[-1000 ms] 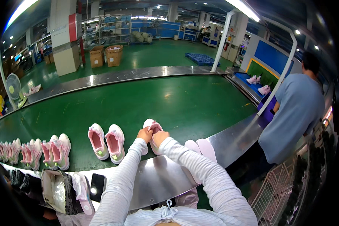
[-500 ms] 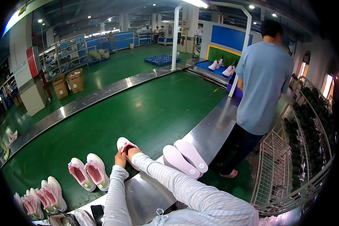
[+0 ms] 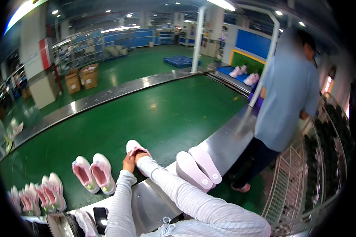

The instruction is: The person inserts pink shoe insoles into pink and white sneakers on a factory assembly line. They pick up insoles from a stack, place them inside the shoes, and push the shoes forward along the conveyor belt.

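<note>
A white and pink sneaker (image 3: 132,145) sits on the green belt (image 3: 106,134) close to its near metal edge, toe pointing away. My left hand (image 3: 128,162) is closed on the left side of the shoe's opening. From above, my right hand (image 3: 141,156) reaches into and over that opening; its fingertips are hidden there, and it appears to grip the shoe. To the right, a pair of pale pink sneakers (image 3: 194,170) lies soles up on the metal edge. A matching pair (image 3: 92,173) stands upright to the left of my hands.
More pink sneakers (image 3: 53,191) line the belt at the far left. A phone (image 3: 101,221) and an open box (image 3: 60,226) lie near my left forearm. On the right, a person in a blue shirt (image 3: 284,94) stands beside wire racks (image 3: 286,181) and a white post (image 3: 264,59).
My view has swung slightly left, so the scene sits further right. The person in blue has turned and leaned right. Both hands stay at the sneaker.
</note>
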`<control>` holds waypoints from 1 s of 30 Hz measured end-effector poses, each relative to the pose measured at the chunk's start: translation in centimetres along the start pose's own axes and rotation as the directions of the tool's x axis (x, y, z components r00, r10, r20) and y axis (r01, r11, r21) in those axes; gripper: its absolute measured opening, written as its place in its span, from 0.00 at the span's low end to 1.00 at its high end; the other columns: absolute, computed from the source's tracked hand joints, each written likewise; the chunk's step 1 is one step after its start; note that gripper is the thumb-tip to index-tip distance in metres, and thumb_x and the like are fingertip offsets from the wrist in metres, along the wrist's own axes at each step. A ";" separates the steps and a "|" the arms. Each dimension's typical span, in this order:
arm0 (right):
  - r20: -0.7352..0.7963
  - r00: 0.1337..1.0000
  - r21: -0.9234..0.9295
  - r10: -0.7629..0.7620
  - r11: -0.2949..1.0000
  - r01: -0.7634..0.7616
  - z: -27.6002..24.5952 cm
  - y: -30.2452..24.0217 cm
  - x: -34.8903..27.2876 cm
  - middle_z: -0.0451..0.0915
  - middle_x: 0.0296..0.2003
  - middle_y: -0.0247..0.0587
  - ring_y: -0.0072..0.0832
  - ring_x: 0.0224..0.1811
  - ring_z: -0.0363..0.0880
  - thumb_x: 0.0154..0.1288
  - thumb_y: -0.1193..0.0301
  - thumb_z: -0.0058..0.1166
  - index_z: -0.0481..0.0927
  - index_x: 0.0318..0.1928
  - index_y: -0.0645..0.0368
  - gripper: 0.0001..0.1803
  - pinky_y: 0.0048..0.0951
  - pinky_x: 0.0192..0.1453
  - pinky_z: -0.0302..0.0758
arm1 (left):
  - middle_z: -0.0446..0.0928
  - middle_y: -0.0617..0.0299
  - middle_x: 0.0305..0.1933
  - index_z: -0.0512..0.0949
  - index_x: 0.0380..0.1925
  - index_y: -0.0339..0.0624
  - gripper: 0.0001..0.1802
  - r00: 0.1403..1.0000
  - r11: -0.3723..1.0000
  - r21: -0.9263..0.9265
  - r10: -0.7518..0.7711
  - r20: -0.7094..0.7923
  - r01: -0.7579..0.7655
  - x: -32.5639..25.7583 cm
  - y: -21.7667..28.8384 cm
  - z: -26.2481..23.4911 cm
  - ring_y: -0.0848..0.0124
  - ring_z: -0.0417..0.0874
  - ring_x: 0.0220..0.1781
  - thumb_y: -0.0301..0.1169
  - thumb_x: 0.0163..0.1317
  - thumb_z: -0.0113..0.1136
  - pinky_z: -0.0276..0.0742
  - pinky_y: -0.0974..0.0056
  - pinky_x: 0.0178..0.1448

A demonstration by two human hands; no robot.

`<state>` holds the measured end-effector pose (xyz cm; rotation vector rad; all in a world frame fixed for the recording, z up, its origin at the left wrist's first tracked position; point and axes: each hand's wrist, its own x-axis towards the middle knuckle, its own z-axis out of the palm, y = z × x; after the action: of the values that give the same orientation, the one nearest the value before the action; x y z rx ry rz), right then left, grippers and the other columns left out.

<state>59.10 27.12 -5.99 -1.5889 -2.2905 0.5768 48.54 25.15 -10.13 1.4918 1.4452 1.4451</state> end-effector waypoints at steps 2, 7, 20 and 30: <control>0.022 0.999 -0.018 -0.032 0.999 0.033 0.2 -0.2 0.4 0.76 0.38 0.52 0.41 0.42 0.75 0.57 0.63 0.42 0.74 0.42 0.60 0.17 0.35 0.48 0.70 | 0.75 0.52 0.45 0.72 0.46 0.42 0.17 0.999 0.999 0.031 0.042 -0.020 -0.041 0.2 -0.8 0.2 0.60 0.75 0.48 0.29 0.58 0.40 0.68 0.64 0.54; 0.078 0.994 -0.070 -0.070 0.995 0.075 1.1 1.5 2.0 0.76 0.38 0.55 0.43 0.40 0.75 0.57 0.64 0.42 0.75 0.40 0.60 0.15 0.37 0.47 0.71 | 0.74 0.53 0.47 0.72 0.47 0.44 0.18 0.999 0.981 0.193 -0.020 0.025 0.015 0.4 1.0 1.3 0.59 0.75 0.49 0.31 0.57 0.40 0.68 0.63 0.55; -0.373 0.912 0.452 -0.169 0.825 0.338 0.4 8.7 -17.3 0.74 0.39 0.52 0.43 0.40 0.74 0.57 0.73 0.48 0.75 0.35 0.66 0.09 0.33 0.45 0.70 | 0.76 0.50 0.35 0.75 0.29 0.37 0.10 0.990 0.935 0.356 0.043 -0.137 0.009 -1.4 7.0 3.5 0.56 0.77 0.39 0.30 0.52 0.46 0.71 0.55 0.46; -0.310 0.934 0.457 -0.178 0.834 0.310 3.4 11.4 -24.4 0.74 0.36 0.54 0.49 0.39 0.70 0.54 0.76 0.46 0.75 0.33 0.62 0.07 0.41 0.47 0.67 | 0.76 0.57 0.41 0.76 0.33 0.42 0.11 0.668 0.374 0.883 -0.584 0.462 -0.284 4.2 3.5 6.8 0.62 0.77 0.41 0.29 0.51 0.47 0.72 0.61 0.47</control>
<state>75.39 7.20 -14.78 -1.0309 -1.9026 0.7704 55.15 30.05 -7.24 2.0733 1.7959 -0.4387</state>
